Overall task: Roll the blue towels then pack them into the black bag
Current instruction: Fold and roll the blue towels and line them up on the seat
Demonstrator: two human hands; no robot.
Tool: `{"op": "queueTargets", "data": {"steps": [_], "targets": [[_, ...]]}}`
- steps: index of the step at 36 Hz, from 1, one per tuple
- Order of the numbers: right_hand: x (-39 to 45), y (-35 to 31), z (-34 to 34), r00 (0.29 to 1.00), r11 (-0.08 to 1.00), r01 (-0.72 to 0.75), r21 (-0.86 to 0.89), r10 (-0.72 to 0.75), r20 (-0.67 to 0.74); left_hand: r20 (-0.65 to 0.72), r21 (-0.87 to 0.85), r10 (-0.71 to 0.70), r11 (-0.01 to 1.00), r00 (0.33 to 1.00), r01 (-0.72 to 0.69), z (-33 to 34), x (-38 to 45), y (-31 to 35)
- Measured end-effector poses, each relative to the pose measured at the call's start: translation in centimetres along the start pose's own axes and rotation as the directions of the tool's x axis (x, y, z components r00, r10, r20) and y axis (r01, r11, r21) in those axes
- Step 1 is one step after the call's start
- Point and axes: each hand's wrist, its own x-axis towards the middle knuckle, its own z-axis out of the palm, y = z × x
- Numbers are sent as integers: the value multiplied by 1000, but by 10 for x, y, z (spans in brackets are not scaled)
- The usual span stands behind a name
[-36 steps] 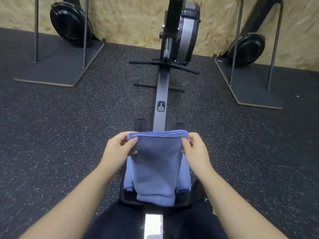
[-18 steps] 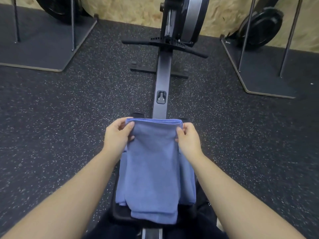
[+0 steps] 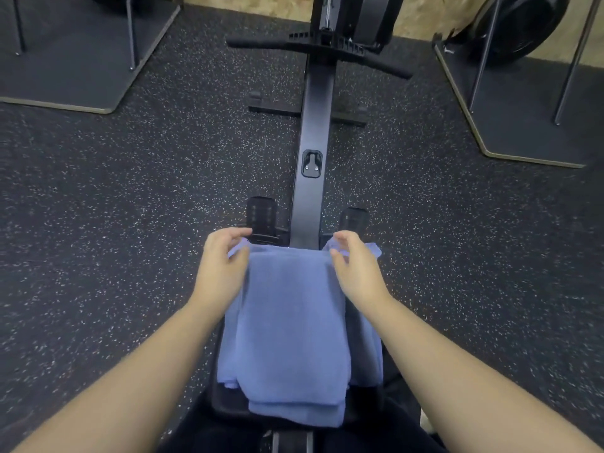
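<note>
A folded blue towel [image 3: 294,325] lies flat on top of another blue towel [image 3: 367,341] spread over the black seat of the rowing machine, just in front of my lap. My left hand [image 3: 220,268] is at the far left corner of the pile, my right hand [image 3: 358,271] at the far right corner. Each hand has a bit of blue cloth between thumb and curled fingers, seemingly a corner of the lower towel. Both hands are slightly blurred. No black bag is in view.
The rowing machine's rail [image 3: 313,148] runs away from me to its flywheel housing [image 3: 359,18]. Two footrests [image 3: 261,215] flank the rail. Speckled black rubber floor lies on both sides. Stands with dark base plates [image 3: 81,73] sit at far left and far right.
The towel I held up by its top corners now lies flat on the pile. My hands moved down and outward to the pile's far corners. The camera tilted down.
</note>
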Motion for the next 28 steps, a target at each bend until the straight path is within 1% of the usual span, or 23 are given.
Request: {"op": "queueTargets", "data": {"steps": [2,3,5,7,9,12,13,17,20,25,28], "targets": [[-17,6,1,995,983,87,-161,-80,52,20,50,77,996,997,-78,-1,-21,-7],[-26,9,3,990,971,136,-198,-124,72,34,76,94,992,995,-96,0,-32,-13],[-45,16,7,974,955,220,-200,-203,106,64,139,107,984,992,-116,2,-56,-25],[-65,26,13,960,944,267,-193,-242,141,80,188,112,974,990,-125,6,-81,-35],[-83,37,17,956,940,274,-201,-245,160,81,197,51,978,995,-66,10,-104,-44],[-108,54,24,960,942,255,-218,-219,176,89,192,-121,976,989,102,14,-134,-54],[-116,60,27,961,942,252,-221,-216,174,98,186,-143,975,985,123,15,-142,-57],[-140,76,40,958,943,272,-190,-247,143,137,158,-128,982,982,106,18,-160,-63],[-149,81,47,941,931,334,-148,-320,110,131,164,-120,982,984,98,17,-162,-64],[-152,78,53,935,932,354,-80,-353,18,93,147,-115,984,989,101,15,-166,-70],[-156,76,57,930,928,366,-67,-366,15,115,132,-101,988,988,86,15,-169,-73]]}}
